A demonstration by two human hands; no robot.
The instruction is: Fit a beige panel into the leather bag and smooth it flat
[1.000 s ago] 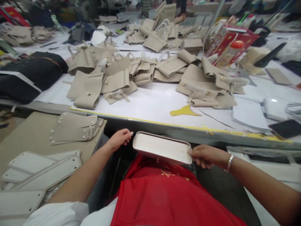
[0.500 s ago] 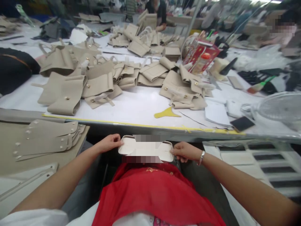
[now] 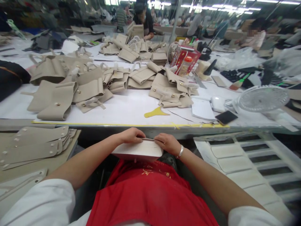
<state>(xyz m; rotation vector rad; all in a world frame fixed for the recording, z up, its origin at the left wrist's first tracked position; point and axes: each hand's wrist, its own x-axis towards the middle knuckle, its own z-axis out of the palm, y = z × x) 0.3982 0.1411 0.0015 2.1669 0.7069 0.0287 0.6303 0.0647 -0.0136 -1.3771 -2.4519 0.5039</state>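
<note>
A cream-white leather-like panel (image 3: 137,150) is held in front of my red apron (image 3: 150,191), just below the table's front edge. It looks bent, with a thin dark rim along its upper edge. My left hand (image 3: 132,136) pinches that edge from the left, thumb and fingers closed on it. On the right end of the same edge, my right hand (image 3: 167,143) also pinches, a bracelet at its wrist. Both hands are close together, with a short stretch of edge showing between them. Fingertips partly hide the rim.
Beige bag pieces (image 3: 56,100) with gold studs lie heaped on the white table. Nearer right are a yellow template (image 3: 156,112), a black phone (image 3: 226,117) and a fan (image 3: 263,99). Beige straps (image 3: 35,147) lie at left, a rack of cream panels (image 3: 231,164) at right. Co-workers sit beyond.
My hands have come closer together and moved onto the panel's upper edge. Before, they held its two far ends, and it lay stretched out with its inner face up. The view has tilted up.
</note>
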